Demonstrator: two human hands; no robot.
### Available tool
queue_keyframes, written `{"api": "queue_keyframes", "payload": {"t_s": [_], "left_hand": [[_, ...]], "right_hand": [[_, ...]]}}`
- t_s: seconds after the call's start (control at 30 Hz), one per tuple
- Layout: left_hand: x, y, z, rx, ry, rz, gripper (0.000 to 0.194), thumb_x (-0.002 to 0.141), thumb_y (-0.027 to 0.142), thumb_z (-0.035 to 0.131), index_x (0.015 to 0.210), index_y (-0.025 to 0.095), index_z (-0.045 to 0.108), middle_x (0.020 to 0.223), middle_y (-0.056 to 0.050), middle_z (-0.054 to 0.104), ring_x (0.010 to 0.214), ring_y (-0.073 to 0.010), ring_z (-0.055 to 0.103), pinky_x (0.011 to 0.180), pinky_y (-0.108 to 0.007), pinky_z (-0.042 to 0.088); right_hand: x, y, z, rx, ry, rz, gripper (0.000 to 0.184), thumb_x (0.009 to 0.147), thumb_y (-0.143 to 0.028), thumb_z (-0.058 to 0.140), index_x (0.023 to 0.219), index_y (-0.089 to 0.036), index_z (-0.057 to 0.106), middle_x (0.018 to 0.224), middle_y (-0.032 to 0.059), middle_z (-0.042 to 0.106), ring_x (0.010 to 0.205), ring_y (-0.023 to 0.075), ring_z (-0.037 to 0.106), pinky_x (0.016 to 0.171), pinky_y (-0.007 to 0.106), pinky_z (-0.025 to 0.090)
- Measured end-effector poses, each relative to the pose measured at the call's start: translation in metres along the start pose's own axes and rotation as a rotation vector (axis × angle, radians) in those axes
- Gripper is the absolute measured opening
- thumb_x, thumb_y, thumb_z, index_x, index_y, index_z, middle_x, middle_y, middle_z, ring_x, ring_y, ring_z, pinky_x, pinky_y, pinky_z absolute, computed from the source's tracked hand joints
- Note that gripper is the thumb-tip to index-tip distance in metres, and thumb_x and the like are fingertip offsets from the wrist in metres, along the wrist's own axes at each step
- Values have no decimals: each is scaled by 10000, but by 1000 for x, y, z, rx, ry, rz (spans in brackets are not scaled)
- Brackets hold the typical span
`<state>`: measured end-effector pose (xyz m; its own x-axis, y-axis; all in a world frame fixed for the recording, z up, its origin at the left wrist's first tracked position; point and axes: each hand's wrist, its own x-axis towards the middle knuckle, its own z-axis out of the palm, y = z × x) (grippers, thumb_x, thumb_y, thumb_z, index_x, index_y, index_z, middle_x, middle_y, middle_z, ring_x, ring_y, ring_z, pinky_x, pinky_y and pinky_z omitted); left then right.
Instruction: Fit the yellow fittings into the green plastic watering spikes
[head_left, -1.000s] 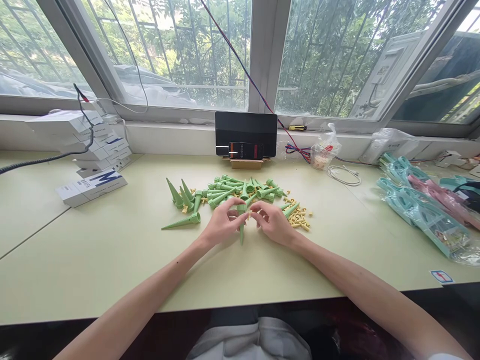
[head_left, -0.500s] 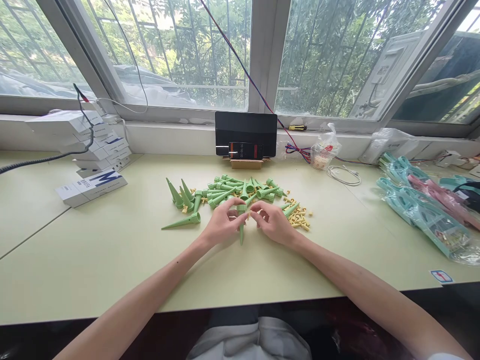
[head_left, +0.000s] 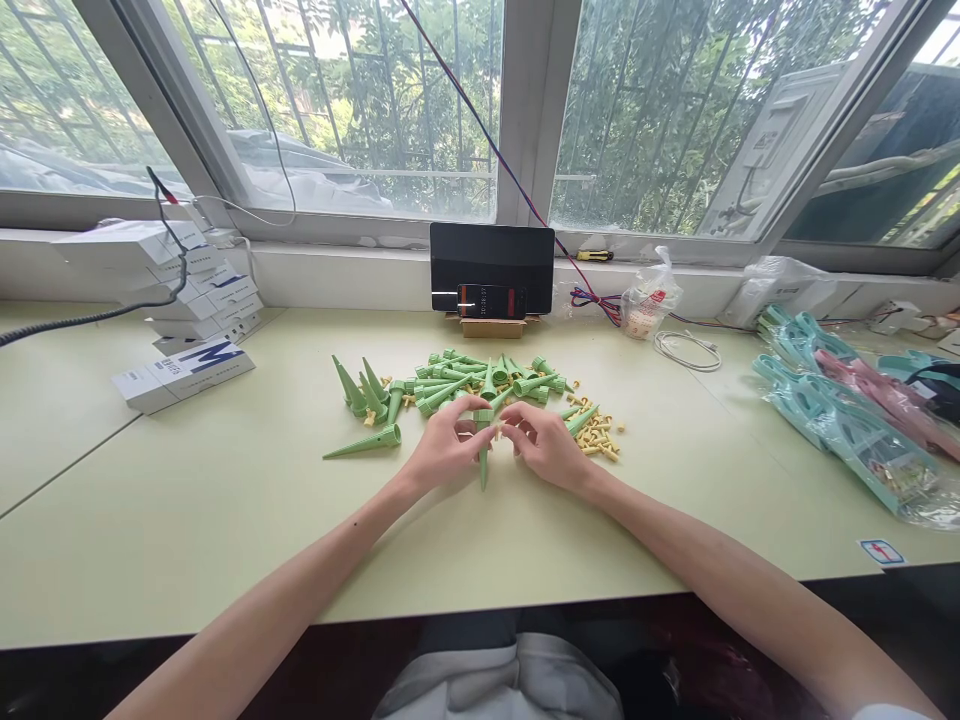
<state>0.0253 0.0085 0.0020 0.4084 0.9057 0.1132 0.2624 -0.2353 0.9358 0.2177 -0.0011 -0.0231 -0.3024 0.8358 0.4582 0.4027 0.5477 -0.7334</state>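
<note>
My left hand (head_left: 448, 446) is closed around a green plastic plant watering spike (head_left: 484, 468), its tip pointing down. Close beside it, my right hand (head_left: 546, 446) pinches a small yellow plastic valve (head_left: 497, 432) against the spike's side; the fingers partly hide where the two meet. Behind both hands lies a heap of green spikes (head_left: 450, 378). Several more spikes (head_left: 367, 392) stand upright to the left, and a single spike (head_left: 363, 443) lies flat in front of them. Loose yellow valves (head_left: 600, 440) are scattered by my right hand.
A phone with a running timer (head_left: 491, 301) leans on a dark tablet (head_left: 491, 255) at the back. White boxes (head_left: 187, 372) are stacked at left. A white cable (head_left: 688, 352), a plastic bag (head_left: 649, 297) and bagged teal items (head_left: 847, 420) lie to the right.
Almost nothing differs. Both hands stay at the same place with the spike and the yellow valve; the right fingers shift very slightly.
</note>
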Motion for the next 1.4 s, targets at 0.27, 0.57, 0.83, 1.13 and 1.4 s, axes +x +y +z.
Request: {"api": "queue_keyframes", "payload": {"t_s": [0.27,0.57,0.83,1.13,1.4], "left_hand": [[0,0,0,2,-14,0,410,848,457,664,1140,194,545,711,-7,639,689,-172,668,527,-234,517],[0,-5,0,11,-29,29,377,861,433,658,1135,201,542,670,13,623,668,-167,666,546,-240,520],[1,-1,0,-14,-2,4,413,841,442,678,1139,189,546,723,-4,634,702,-180,675,561,-266,558],[1,0,0,-19,0,5,422,835,442,682,1140,185,548,712,-7,632,710,-186,679,577,-272,561],[0,-3,0,12,-3,33,474,825,449,685,1181,163,556,691,-6,602,710,-204,680,584,-287,542]], "right_hand": [[0,1,1,35,7,-8,158,976,-307,499,986,-187,600,761,17,652,602,137,594,586,255,471],[-1,1,1,58,7,4,146,982,-256,470,984,-190,599,693,-10,633,556,118,586,610,250,482],[0,-4,-1,-8,6,-5,129,962,-289,522,961,-189,604,868,40,669,624,128,593,575,250,477],[0,-2,-1,-8,6,-29,125,961,-290,531,981,-192,605,904,56,662,693,151,610,594,263,492],[-1,1,0,16,3,-17,122,966,-255,505,1011,-192,600,800,26,665,642,144,612,609,264,487]]}}
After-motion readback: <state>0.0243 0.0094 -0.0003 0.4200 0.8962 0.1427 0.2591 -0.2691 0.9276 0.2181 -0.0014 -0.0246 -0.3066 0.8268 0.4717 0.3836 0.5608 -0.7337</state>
